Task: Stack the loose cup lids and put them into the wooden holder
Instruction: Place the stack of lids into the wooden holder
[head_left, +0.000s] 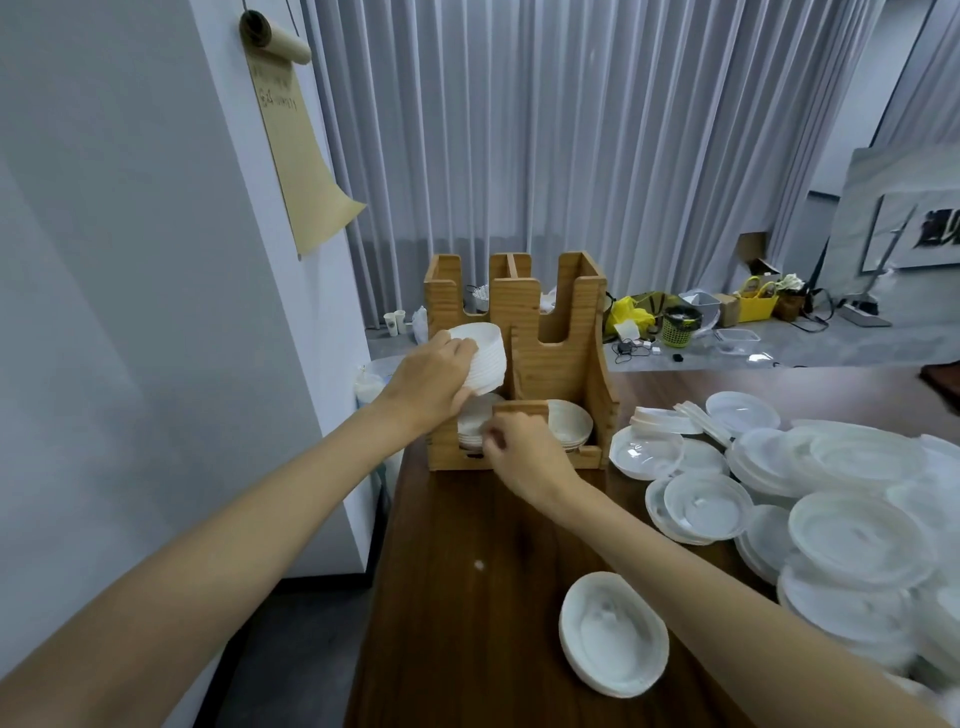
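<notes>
A wooden holder (550, 332) stands at the far left end of the brown table. My left hand (431, 382) grips a stack of white lids (485, 358), tilted, at the holder's left slot. Below it a shorter stack of lids (475, 421) lies in the left compartment, and another stack (571, 423) fills the right one. My right hand (524, 452) is at the holder's low front, fingers curled by the lower left stack; whether it holds anything is hidden. Loose white lids (852, 519) are heaped on the right. A small stack of lids (613, 634) lies near me.
The table's left edge (379, 571) runs beside a white wall. Beyond the table, the floor holds a green basket (678, 327), yellow bags, boxes and cables. Grey curtains hang behind. A brown paper roll (296, 135) hangs on the wall.
</notes>
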